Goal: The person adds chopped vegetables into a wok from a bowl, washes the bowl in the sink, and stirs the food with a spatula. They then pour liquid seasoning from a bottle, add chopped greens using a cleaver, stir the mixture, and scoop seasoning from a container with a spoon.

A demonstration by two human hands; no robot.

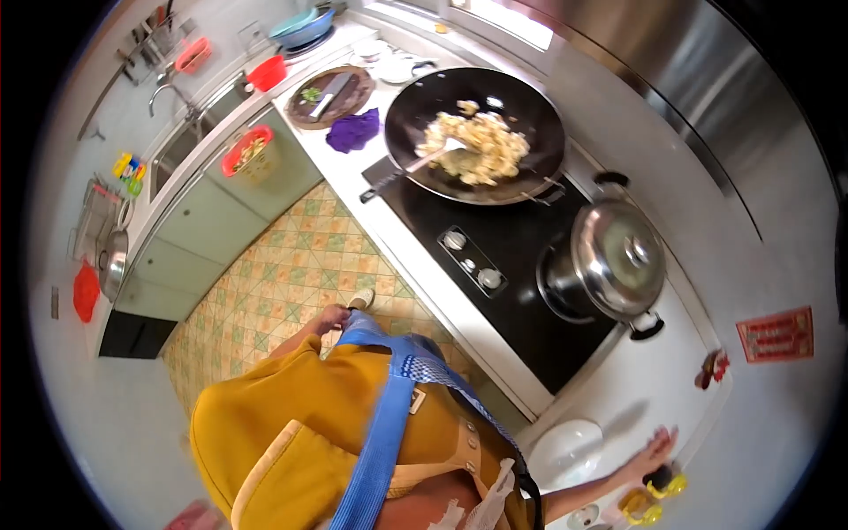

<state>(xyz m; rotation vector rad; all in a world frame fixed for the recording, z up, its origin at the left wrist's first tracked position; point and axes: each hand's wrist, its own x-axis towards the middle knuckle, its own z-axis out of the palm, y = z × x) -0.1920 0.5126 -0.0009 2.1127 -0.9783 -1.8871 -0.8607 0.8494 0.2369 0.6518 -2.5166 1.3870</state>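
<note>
My right hand (654, 449) stretches over the white counter at the lower right, fingers extended and holding nothing visible. Just below it stand a dark-topped yellow container (664, 481) and a yellow-handled jar (639, 506). Down by the blue apron strap (389, 442), my left hand (332, 319) hangs at my side; its fingers are too small and turned away to read. A large black wok (406, 119) sits on the cooktop with pale yellow, egg-like food (481, 150) in it. A spatula (397, 175) rests in the wok, untouched, its handle over the rim.
A lidded steel pot (618, 256) stands on the black cooktop (530, 336). A white bowl (565, 450) is near my right forearm. Beyond the wok are a purple cloth (353, 131) and a round board (353, 102) with a cleaver (330, 94). The sink (177, 155) is at the left.
</note>
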